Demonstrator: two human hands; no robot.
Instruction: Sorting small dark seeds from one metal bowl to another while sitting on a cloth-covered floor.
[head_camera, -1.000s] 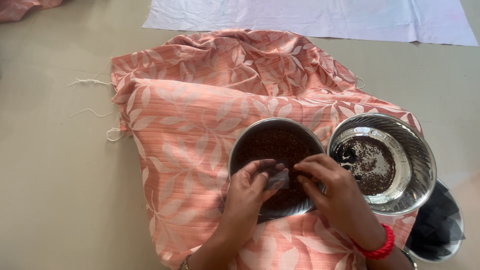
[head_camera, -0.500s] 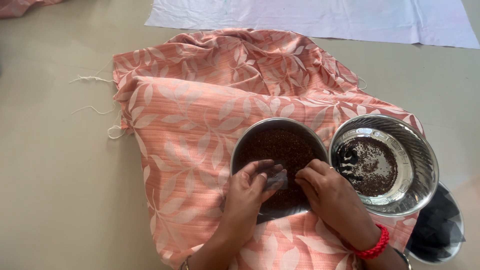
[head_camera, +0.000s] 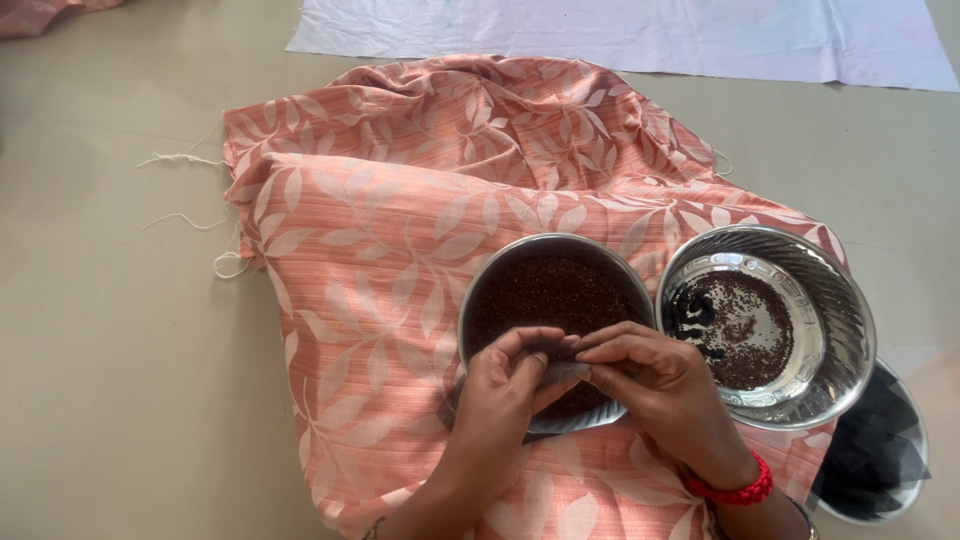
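A steel bowl (head_camera: 468, 318) filled with dark brown seeds rests on a peach cloth with a leaf print (head_camera: 400, 220). Both my hands hover over the near side of this bowl. My left hand (head_camera: 505, 400) and my right hand (head_camera: 660, 385) meet fingertip to fingertip and pinch a small pale see-through piece (head_camera: 562, 372), possibly a little plastic pouch. Its contents are hidden by my fingers. A red bangle (head_camera: 735, 490) circles my right wrist.
A second, ribbed steel bowl (head_camera: 835, 300) with a thin layer of dark seeds stands right of the first. A dish holding black pieces (head_camera: 880, 450) sits at the lower right. A white sheet (head_camera: 650, 35) lies at the back. Loose threads (head_camera: 180, 160) trail left of the cloth.
My fingertips have closed together on the small pale piece and shifted slightly. Both hands stay over the near edge of the seed bowl; the bowls have not moved.
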